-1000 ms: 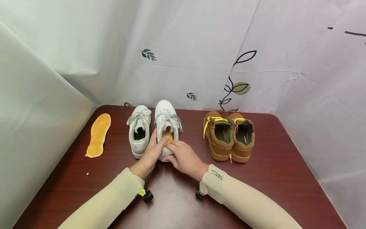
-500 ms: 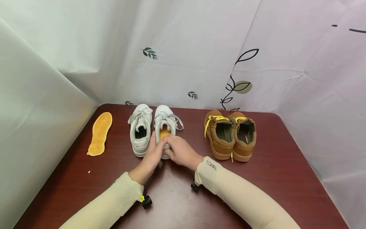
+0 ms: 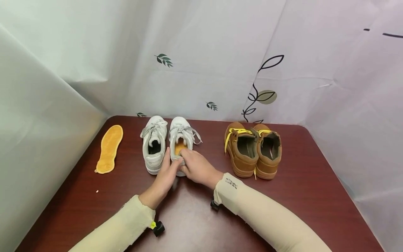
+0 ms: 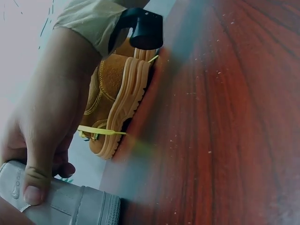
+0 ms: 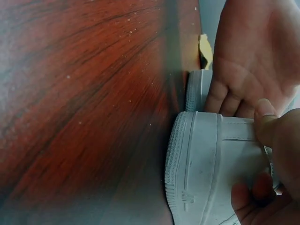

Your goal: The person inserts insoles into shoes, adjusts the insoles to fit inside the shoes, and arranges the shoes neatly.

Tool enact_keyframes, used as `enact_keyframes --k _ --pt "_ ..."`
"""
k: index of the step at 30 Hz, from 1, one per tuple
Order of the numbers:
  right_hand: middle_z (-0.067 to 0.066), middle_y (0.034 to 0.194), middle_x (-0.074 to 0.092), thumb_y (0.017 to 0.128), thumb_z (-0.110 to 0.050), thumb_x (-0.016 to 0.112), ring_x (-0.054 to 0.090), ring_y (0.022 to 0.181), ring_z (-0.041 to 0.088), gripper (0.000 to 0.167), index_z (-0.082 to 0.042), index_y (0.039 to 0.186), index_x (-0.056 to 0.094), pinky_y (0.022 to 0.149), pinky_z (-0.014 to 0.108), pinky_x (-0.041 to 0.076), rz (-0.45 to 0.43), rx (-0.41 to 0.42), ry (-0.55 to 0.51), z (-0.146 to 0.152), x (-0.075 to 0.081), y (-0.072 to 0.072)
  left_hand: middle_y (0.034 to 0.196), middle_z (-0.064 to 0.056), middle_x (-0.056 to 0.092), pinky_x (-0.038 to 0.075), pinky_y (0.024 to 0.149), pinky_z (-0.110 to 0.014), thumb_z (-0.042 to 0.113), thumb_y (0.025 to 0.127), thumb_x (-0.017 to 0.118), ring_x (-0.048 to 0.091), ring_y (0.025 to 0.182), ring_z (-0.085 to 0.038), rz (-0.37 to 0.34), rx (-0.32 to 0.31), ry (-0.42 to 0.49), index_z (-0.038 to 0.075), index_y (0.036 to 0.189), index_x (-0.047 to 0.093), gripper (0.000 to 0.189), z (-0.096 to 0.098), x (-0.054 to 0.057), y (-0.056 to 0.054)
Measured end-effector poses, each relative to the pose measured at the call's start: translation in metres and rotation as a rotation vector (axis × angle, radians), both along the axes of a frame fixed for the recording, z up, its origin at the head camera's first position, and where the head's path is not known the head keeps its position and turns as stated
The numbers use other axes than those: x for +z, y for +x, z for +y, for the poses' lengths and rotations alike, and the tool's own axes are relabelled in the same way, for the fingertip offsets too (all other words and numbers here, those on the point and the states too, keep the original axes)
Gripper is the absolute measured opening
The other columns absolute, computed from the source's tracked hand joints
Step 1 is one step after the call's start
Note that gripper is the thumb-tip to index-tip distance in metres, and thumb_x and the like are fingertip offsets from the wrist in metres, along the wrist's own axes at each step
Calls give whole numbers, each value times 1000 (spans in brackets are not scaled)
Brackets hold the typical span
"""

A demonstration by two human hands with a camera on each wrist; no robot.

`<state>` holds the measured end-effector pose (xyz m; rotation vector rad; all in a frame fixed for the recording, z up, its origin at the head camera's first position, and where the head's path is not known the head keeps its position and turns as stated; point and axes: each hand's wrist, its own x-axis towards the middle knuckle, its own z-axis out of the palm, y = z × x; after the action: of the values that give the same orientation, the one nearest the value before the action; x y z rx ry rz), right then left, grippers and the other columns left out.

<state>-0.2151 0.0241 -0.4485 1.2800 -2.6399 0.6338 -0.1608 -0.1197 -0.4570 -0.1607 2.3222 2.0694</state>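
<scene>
A white lace-up sneaker stands toe away on the table, with an orange-yellow insole showing inside its opening. My left hand holds the left side and heel, thumb toward the collar. From the right, my right hand grips the heel collar, index finger reaching into the opening. The left wrist view shows the right thumb pressing the outside of the heel. Fingers of the right hand curl against the shoe's side in the right wrist view. Beside it stands the matching sneaker, dark inside.
A second orange-yellow insole lies flat at the table's left. Two brown shoes with yellow laces stand together on the right. Whitish curtains enclose the dark red table. One small white speck lies near the left insole.
The held sneaker's toe has come down and nearer, level with its mate. My right hand has moved over the heel, and more of the insole shows flat inside the shoe.
</scene>
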Motion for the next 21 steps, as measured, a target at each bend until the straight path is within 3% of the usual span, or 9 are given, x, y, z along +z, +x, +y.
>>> enact_keyframes --k 9,13,16,18,21 --pt "-2 92 56 94 -31 69 56 84 15 29 -10 106 53 79 33 48 -38 6 39 3 6 -2 169 -9 3 8 123 -49 26 100 51 3 154 -24 -49 -42 -35 13 162 4 80 -8 2 17" --pt "-2 94 57 93 -40 69 57 82 13 38 -12 113 53 75 32 50 -56 -22 82 4 12 -1 164 -20 21 21 120 -49 17 99 52 19 152 -33 -13 -70 -49 6 160 16 71 -14 5 31" --pt "-3 102 57 92 -47 69 57 76 11 44 -15 118 54 67 31 51 -35 -65 70 3 18 1 147 -26 47 41 110 -37 6 99 52 46 138 -33 70 -53 -58 -3 146 40 50 -21 6 38" --pt "-3 108 57 90 -51 69 57 75 10 47 -17 120 56 64 29 51 20 -75 41 1 22 4 128 -27 61 50 97 -29 -1 97 50 62 118 -25 140 -15 -55 -8 129 53 33 -28 6 42" --pt "-3 112 58 89 -51 69 59 76 9 45 -18 118 59 61 28 53 156 -59 -7 -7 31 10 100 -18 68 56 80 -25 -7 97 47 69 90 -15 224 76 -12 -14 108 57 16 -43 8 44"
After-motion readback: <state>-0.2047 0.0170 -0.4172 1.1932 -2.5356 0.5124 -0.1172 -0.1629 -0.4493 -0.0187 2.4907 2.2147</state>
